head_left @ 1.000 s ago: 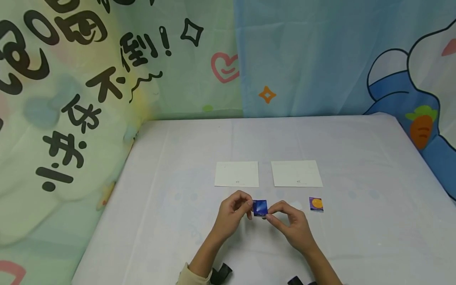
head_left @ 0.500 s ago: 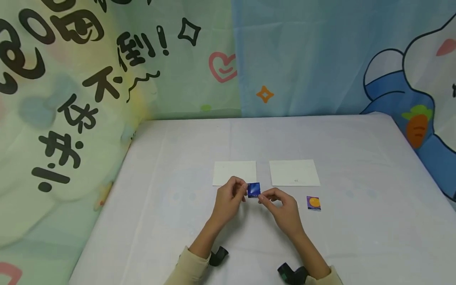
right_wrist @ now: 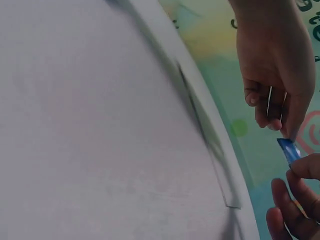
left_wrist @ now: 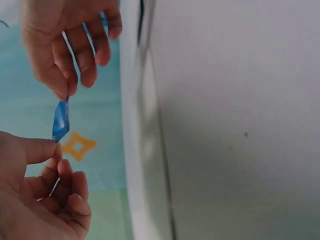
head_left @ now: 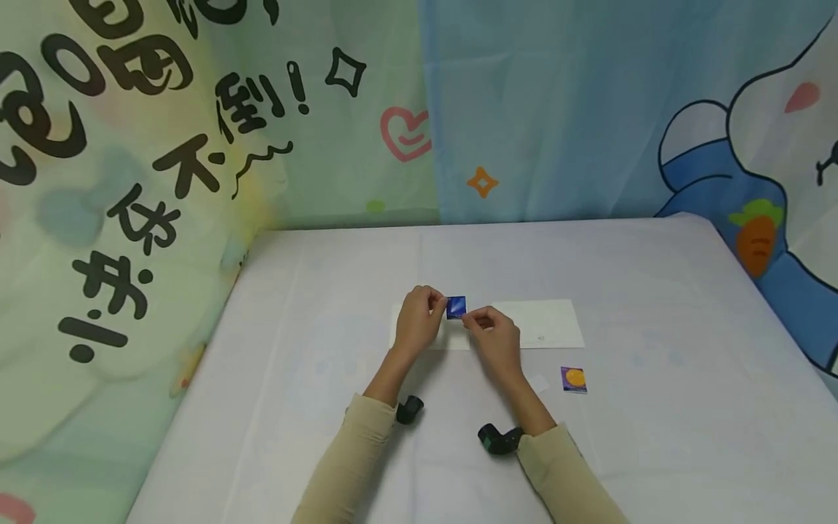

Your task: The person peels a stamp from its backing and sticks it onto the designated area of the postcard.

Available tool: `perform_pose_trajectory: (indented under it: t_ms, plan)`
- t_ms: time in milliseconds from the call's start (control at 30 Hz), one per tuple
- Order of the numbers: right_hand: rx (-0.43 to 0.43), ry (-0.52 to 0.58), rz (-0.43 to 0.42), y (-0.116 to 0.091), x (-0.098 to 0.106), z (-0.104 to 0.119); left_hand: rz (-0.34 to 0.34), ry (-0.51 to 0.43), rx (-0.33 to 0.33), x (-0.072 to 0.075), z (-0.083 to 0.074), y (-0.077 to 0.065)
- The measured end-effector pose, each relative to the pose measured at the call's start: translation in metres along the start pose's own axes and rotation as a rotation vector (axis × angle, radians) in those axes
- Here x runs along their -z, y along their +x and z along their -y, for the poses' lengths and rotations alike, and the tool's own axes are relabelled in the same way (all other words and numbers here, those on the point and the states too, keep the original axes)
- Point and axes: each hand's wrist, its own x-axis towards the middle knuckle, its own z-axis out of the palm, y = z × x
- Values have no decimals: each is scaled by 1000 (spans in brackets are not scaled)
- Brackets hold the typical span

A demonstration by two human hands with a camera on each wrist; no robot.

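Observation:
A small, thin, glossy blue square (head_left: 456, 308) is held up over the left white rectangular card (head_left: 455, 339). My left hand (head_left: 417, 320) pinches its left edge between thumb and finger, and my right hand (head_left: 495, 342) pinches its lower right corner. Seen from the left wrist, the blue square (left_wrist: 61, 121) is nearly edge-on between both hands' fingertips. In the right wrist view the blue square (right_wrist: 289, 150) also spans the two pinches. My left hand and forearm cover part of the left card.
Another white card (head_left: 548, 325) lies to the right. Nearer the front is a small purple square (head_left: 574, 379) with an orange circle. A white cloth covers the table (head_left: 314, 306); printed curtains (head_left: 556, 109) stand behind and at the left.
Both hands have carried the blue square forward and slightly left, from in front of the cards to above the left one. Both kept their pinch. The camera view has shifted slightly.

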Motion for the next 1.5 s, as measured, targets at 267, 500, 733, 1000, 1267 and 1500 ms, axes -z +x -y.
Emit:
perform_pose_trajectory:
  t_ms: [267,500,733,1000,1267,1500]
  plan:
    - [43,-227,-46,1,-12,-14,68,53,119,-24,20,7]
    - [136,-253,-126,7,-15,-15,83,75,117,-29,24,18]
    - [126,-301,-123,8,-17,-19,92,112,114,-31,25,19]
    - [140,-330,-118,11,-19,-22,55,181,103,-35,26,20]
    - [162,-340,-135,12,-19,-22,54,202,123,-34,24,21]
    - [136,-364,-124,13,-19,-20,70,233,160,-38,24,22]
